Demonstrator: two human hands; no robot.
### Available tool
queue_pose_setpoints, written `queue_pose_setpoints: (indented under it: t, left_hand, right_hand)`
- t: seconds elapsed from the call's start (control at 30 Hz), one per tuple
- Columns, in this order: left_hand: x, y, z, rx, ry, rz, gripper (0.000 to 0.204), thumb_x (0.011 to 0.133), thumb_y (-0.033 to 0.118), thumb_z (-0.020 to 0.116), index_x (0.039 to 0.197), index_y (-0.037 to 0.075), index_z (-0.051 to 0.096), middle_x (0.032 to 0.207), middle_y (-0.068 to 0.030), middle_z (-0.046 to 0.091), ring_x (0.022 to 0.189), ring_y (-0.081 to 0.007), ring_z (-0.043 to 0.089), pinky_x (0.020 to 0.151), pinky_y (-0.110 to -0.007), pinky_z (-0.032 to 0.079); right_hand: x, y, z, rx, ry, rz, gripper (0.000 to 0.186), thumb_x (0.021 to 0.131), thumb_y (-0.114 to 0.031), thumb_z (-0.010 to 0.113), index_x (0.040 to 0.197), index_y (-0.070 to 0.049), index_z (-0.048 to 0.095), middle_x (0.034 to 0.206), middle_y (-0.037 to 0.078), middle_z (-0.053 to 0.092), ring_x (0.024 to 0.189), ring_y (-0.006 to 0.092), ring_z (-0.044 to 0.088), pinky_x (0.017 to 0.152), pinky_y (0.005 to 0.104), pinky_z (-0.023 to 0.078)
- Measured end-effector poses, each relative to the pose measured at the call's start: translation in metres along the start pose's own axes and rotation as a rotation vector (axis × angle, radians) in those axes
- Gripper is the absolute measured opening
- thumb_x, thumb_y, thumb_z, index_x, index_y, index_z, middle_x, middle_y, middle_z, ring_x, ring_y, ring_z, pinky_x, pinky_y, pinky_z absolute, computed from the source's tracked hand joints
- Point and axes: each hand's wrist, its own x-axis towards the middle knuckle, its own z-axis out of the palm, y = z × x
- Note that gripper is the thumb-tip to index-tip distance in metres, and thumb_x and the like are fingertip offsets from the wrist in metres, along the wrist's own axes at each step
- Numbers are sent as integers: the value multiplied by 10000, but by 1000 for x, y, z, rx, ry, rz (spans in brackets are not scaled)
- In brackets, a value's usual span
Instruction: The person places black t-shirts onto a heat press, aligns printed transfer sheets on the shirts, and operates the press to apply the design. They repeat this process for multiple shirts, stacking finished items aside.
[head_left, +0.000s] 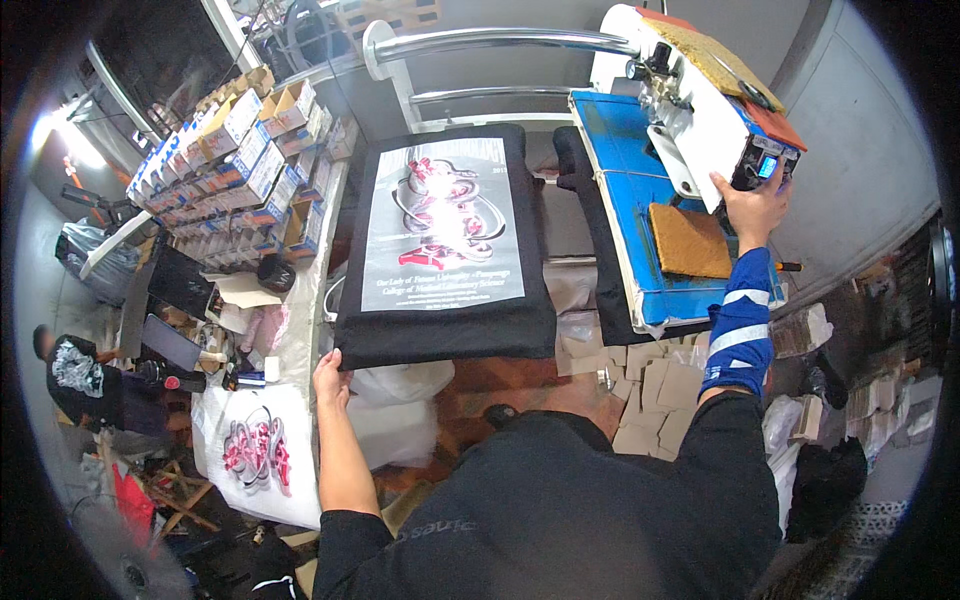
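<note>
A black shirt (450, 335) is stretched over the left platen of a heat press, with a grey printed sheet (440, 225) of pink-and-silver artwork and lettering lying flat on it. My left hand (331, 378) pinches the shirt at its near left corner. On the right, my right hand (755, 208) reaches up to the control box (768, 163) of the press, thumb and fingers spread around its lit display. Below that box the blue heating head (625, 200) covers the right platen, where black cloth (583, 210) sticks out along the left side. An orange-brown pad (690, 241) lies on the head.
Stacked open cardboard boxes (235, 165) line the left bench. Nearer, a white sheet with pink artwork (257, 450) hangs over the bench edge. Chrome rails (510, 42) run behind the platens. Flattened cardboard (655, 395) litters the floor. Another person (85, 375) is at far left.
</note>
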Motion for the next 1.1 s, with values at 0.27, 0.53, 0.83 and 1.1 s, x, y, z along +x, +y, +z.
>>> queue_pose_setpoints:
  t: [0.27, 0.53, 0.83, 1.1]
  left_hand:
    - [2, 24, -11, 438, 28, 45, 213, 958, 296, 722, 963, 85, 694, 822, -3, 658, 624, -121, 550, 575, -297, 440]
    - [-32, 60, 10, 641, 93, 192, 242, 947, 289, 731, 967, 48, 714, 789, -25, 670, 655, -137, 603, 567, -309, 495]
    - [-116, 89, 77, -595, -440, 408, 389, 1023, 392, 582, 1207, 56, 647, 1202, -76, 696, 1140, -245, 622, 1024, -441, 475]
    - [-362, 56, -52, -953, -502, 713, 367, 1010, 292, 577, 1286, 51, 582, 1256, -157, 670, 1193, -366, 626, 1017, -555, 505]
  right_hand:
    - [-141, -40, -35, 975, -289, -111, 151, 937, -144, 679, 991, -8, 640, 979, 144, 680, 923, 277, 650, 834, 386, 515]
    - [-348, -75, 16, 1134, -1590, 830, 413, 1006, -344, 652, 1260, -20, 634, 1178, 86, 687, 1012, 200, 639, 881, 363, 493]
    - [-127, -185, 13, 2290, -1057, 633, 206, 997, -245, 652, 1158, -119, 676, 1052, 59, 724, 867, 156, 667, 722, 328, 558]
    - [-61, -395, -168, 2409, -1525, -24, 382, 1036, -209, 543, 1352, 5, 540, 1368, 186, 575, 1250, 301, 535, 1090, 441, 407]
